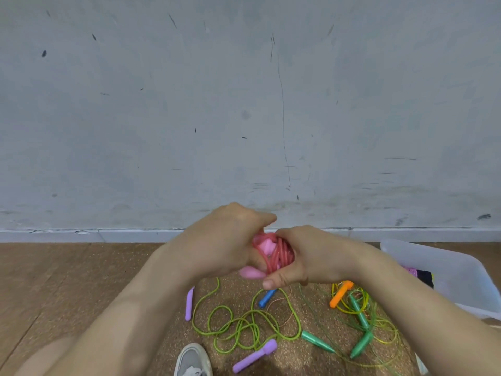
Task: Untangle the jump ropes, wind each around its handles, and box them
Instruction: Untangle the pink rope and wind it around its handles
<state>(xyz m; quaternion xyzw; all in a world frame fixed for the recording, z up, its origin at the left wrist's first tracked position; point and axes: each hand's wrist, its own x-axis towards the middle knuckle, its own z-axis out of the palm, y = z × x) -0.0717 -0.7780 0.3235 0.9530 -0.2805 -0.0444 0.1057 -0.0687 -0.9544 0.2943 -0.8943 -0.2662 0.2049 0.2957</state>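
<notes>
A scuffed grey wall [244,104] rises behind the cork mat [298,359], and wooden floor [54,267] lies left of the mat. A clear plastic box [444,267] stands at the mat's right edge, with something purple and something dark inside that are too hidden to name. Above the mat's far side, the left hand [225,240] and right hand [306,256] meet, both with fingers curled tight around the pink jump rope [279,253]. This rope is wound in coils round its pink handles [252,272], one end of which pokes out below the left hand. On the mat's middle, a green rope [238,327] sprawls in loose loops, its end running into a teal handle [317,341]. Toward the mat's right lies a tangle of thin yellow-green cord [379,329] with two green handles [359,312] and an orange handle [340,294]. A grey shoe [192,359] sits at the mat's near edge. Two purple handles [254,355] lie left of centre, and a blue handle [267,297] lies under the right hand.
</notes>
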